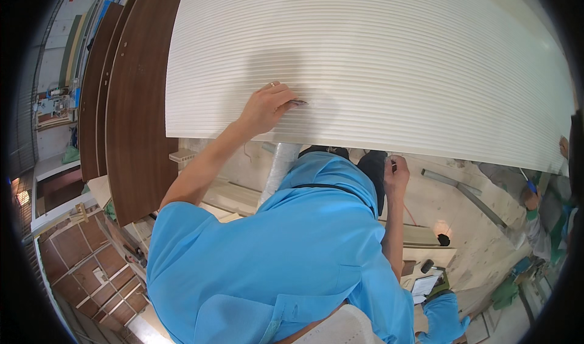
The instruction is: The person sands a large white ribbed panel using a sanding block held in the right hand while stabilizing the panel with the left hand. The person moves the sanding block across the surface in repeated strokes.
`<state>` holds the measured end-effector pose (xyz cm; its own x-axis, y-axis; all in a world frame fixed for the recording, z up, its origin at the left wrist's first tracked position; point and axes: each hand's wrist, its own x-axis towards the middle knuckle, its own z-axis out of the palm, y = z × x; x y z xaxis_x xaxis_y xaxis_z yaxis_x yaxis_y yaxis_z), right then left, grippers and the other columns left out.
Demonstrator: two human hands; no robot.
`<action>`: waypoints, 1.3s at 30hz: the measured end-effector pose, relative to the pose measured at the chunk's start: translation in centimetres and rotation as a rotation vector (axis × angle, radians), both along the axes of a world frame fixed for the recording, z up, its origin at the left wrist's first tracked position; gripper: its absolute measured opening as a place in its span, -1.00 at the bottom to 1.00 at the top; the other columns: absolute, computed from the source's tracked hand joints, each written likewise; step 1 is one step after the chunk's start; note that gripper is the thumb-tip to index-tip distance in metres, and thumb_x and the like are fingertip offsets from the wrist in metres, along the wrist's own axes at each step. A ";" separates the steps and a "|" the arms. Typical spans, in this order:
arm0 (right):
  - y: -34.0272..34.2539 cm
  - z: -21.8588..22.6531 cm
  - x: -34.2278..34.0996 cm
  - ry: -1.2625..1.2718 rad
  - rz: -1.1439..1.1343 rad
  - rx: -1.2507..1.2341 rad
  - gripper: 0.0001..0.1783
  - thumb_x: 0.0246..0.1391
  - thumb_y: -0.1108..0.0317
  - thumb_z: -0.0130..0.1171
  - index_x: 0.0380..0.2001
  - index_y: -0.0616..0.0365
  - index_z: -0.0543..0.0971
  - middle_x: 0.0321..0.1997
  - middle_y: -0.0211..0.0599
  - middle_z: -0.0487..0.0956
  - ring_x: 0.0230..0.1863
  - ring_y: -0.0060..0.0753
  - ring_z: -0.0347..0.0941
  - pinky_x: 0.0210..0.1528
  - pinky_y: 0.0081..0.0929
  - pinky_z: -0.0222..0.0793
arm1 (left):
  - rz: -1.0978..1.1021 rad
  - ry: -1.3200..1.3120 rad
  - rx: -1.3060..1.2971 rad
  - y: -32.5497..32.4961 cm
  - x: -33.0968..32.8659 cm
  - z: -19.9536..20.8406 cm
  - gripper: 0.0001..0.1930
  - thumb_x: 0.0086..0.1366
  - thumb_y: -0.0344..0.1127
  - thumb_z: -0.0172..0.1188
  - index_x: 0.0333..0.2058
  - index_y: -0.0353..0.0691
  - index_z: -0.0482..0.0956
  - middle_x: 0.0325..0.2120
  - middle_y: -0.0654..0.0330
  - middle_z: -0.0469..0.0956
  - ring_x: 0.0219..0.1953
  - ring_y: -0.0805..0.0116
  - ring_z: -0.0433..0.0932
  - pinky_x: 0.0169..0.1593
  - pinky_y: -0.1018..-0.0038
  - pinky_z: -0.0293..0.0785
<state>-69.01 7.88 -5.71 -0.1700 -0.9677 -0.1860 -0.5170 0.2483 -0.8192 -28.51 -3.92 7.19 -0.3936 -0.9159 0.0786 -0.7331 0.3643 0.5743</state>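
A large white ribbed panel (365, 58) lies flat in front of me. Over its near left part is my left hand (266, 108), its fingers pinched on a small thin metallic piece (298, 102). The tip of that piece meets the ribs; its exact kind is too small to make out. A ring sits on one finger. My right hand (396, 172) hangs just below the panel's near edge, beside my dark trouser leg (372, 167). Its fingers are curled together, and whatever they may hold is hidden.
Long brown boards (141, 88) stand left of the panel. A clear-wrapped roll (281, 167) is beneath its near edge. Metal strips (471, 198) lie on the floor to the right. Another person's hand (531, 199) holds a blue-handled tool (530, 184) at the far right.
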 end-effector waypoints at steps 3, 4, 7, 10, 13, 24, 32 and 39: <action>-0.1 -0.5 -0.4 0.042 -0.009 -0.075 -0.87 0.26 0.39 0.24 -0.26 0.26 0.60 -0.35 -0.12 0.57 -0.39 -0.18 0.50 -0.27 -0.29 0.44 | -0.034 0.022 -0.066 -0.5 -2.4 -0.3 -0.79 0.21 -0.53 0.32 -0.18 -0.17 0.66 -0.30 0.19 0.62 -0.20 0.08 0.56 -0.10 0.22 0.56; 0.0 -0.6 -0.6 0.036 -0.004 -0.073 -0.86 0.26 0.39 0.25 -0.26 0.26 0.60 -0.34 -0.11 0.57 -0.39 -0.17 0.50 -0.27 -0.28 0.44 | -0.053 0.002 -0.074 -0.7 -3.5 -0.1 -0.81 0.21 -0.52 0.31 -0.19 -0.17 0.65 -0.30 0.18 0.61 -0.19 0.07 0.57 -0.10 0.21 0.56; 0.6 -0.9 -1.4 0.044 -0.075 -0.057 -0.86 0.25 0.38 0.25 -0.26 0.25 0.61 -0.34 -0.08 0.58 -0.39 -0.11 0.52 -0.27 -0.25 0.45 | -0.164 -0.014 -0.086 -2.5 -8.8 0.0 -0.85 0.23 -0.51 0.27 -0.22 -0.17 0.63 -0.31 0.15 0.60 -0.18 0.04 0.57 -0.11 0.19 0.55; 1.2 -1.3 -2.1 0.034 -0.133 -0.032 -0.86 0.25 0.36 0.25 -0.26 0.23 0.61 -0.33 -0.06 0.60 -0.38 -0.07 0.55 -0.26 -0.23 0.46 | -0.262 -0.042 -0.114 -4.4 -16.2 -0.2 -0.87 0.25 -0.48 0.21 -0.23 -0.16 0.61 -0.31 0.13 0.58 -0.17 0.03 0.57 -0.12 0.16 0.54; 1.8 -1.8 -2.8 0.017 -0.197 0.008 -0.86 0.25 0.36 0.26 -0.26 0.23 0.62 -0.33 -0.06 0.61 -0.37 -0.06 0.57 -0.26 -0.24 0.48 | -0.353 -0.042 -0.142 -7.0 -25.4 -0.9 -0.83 0.24 -0.48 0.18 -0.20 -0.14 0.59 -0.29 0.12 0.57 -0.15 0.03 0.57 -0.11 0.13 0.54; 5.6 -1.1 -6.1 0.046 -0.492 0.065 -0.83 0.24 0.36 0.27 -0.31 0.27 0.60 -0.36 -0.10 0.61 -0.40 -0.20 0.57 -0.29 -0.28 0.47 | -0.394 0.097 -0.096 -12.7 -50.8 0.6 -0.76 0.22 -0.46 0.14 -0.14 -0.21 0.66 -0.19 -0.03 0.67 -0.08 -0.07 0.65 0.00 0.06 0.60; 7.2 -3.5 -4.1 0.004 -0.468 0.086 -0.81 0.27 0.33 0.25 -0.31 0.28 0.61 -0.41 -0.13 0.60 -0.46 -0.28 0.51 -0.33 -0.31 0.43 | -0.326 0.103 -0.155 -7.5 -25.2 -1.6 -0.94 0.28 -0.47 0.19 -0.28 -0.24 0.56 -0.36 0.04 0.56 -0.24 -0.03 0.56 -0.19 0.08 0.49; 6.1 -4.5 -3.6 -0.044 -0.445 0.128 -0.84 0.26 0.37 0.25 -0.32 0.27 0.61 -0.36 -0.06 0.62 -0.44 -0.13 0.54 -0.31 -0.25 0.45 | -0.146 -0.119 -0.083 -3.7 -13.5 2.3 -0.94 0.19 -0.50 0.24 -0.35 -0.20 0.61 -0.38 0.11 0.57 -0.25 0.01 0.55 -0.19 0.14 0.50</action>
<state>-72.59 13.99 -10.24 -0.5530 -0.7710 -0.3160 -0.3025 0.5391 -0.7860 -42.05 -7.63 9.52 -0.5330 -0.8406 0.0964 -0.7299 0.5144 0.4501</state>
